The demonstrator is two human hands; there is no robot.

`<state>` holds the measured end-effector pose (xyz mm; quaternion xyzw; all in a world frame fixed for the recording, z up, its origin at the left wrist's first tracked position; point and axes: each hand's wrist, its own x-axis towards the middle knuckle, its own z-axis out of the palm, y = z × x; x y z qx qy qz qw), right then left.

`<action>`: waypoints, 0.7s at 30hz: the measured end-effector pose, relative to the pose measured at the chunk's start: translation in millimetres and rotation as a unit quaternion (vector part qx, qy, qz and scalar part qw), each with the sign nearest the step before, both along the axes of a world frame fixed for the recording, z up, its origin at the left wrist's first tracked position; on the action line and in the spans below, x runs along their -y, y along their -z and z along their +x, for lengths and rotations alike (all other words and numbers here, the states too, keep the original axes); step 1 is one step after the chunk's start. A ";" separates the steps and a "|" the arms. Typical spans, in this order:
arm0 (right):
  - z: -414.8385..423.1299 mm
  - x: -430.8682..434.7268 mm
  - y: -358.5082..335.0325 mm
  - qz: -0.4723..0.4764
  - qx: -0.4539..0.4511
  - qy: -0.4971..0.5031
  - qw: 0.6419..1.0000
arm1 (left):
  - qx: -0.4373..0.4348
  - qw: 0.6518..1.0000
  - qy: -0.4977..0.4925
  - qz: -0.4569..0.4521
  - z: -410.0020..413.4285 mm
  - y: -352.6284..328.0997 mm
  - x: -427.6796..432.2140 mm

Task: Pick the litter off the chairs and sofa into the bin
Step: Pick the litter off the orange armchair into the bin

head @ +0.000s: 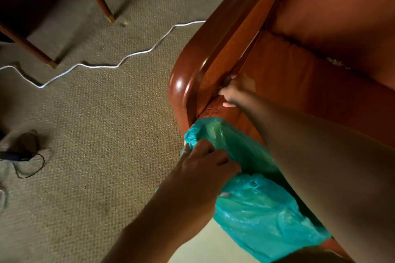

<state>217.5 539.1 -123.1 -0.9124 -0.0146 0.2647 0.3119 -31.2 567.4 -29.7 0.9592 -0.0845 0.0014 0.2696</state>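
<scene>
**Litter pick at the sofa arm: crevice reach, bag held ready**

- Sofa [320, 83]: orange-brown leather seat with a glossy wooden armrest [192, 74]. A few pale crumbs or shreds lie further back on the cushion near the backrest; too small to identify.
- Right hand [232, 94]: fingers tucked into the gap between armrest and seat cushion, curled as if pinching. Whether it has anything in its grip cannot be told; a pale scrap [248, 80] lies just beside the knuckles.
- Left hand [205, 166]: closed on the rim of the green bin bag [256, 205], holding its mouth up against the front edge of the seat, just below the reaching arm.
- Floor: woven carpet [96, 134], a white cord [128, 60] zigzagging across it, wooden furniture legs [102, 4] beyond.
- Step in hand, by my reading: fishing litter from the crevice.
- Next move calls for: a firm pinch, a clean draw out of the gap, then a short carry down into the bag's open mouth.
</scene>
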 end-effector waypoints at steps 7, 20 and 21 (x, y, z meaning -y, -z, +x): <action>-16.4 9.3 -7.2 0.030 0.108 0.053 0.992 | -0.007 1.000 0.015 0.005 4.6 -4.7 -4.8; -96.2 160.9 -110.6 0.280 0.016 -0.014 0.960 | -0.067 0.997 -0.035 0.008 -11.2 -20.4 -4.7; -102.5 174.5 -118.1 0.258 -0.010 -0.068 0.964 | -0.072 0.996 -0.044 0.007 -10.8 -21.7 -2.4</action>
